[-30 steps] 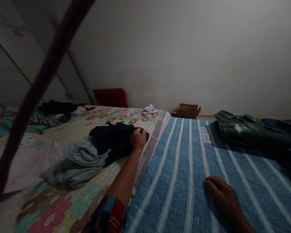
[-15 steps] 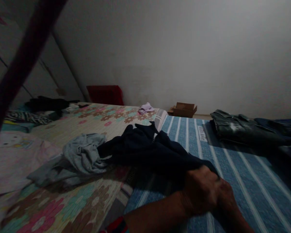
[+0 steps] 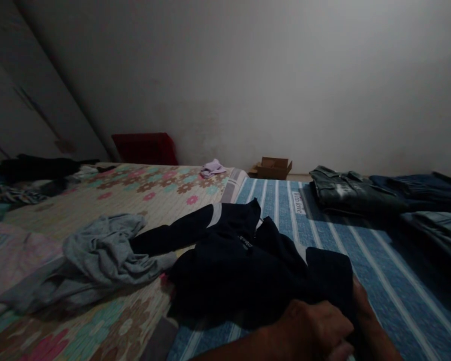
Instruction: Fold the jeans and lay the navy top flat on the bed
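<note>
At the near edge, the left hand [image 3: 315, 328] and the right hand [image 3: 364, 321] both grip the near hem of one dark navy garment [image 3: 255, 260], which lies spread across the blue striped bedspread [image 3: 361, 250]. To its left lies one crumpled grey garment [image 3: 97, 255] on the floral bedspread [image 3: 161, 193]. Far right sit three folded jeans [image 3: 346, 195], and one cardboard box [image 3: 272, 168] stands by the wall.

Soft matt cloth across the bed

The dark garment [image 3: 248, 265] looks like smooth knit; the blue striped cover [image 3: 379, 281] is quilted, textured cloth; the box [image 3: 272, 168] is matt cardboard.
</note>
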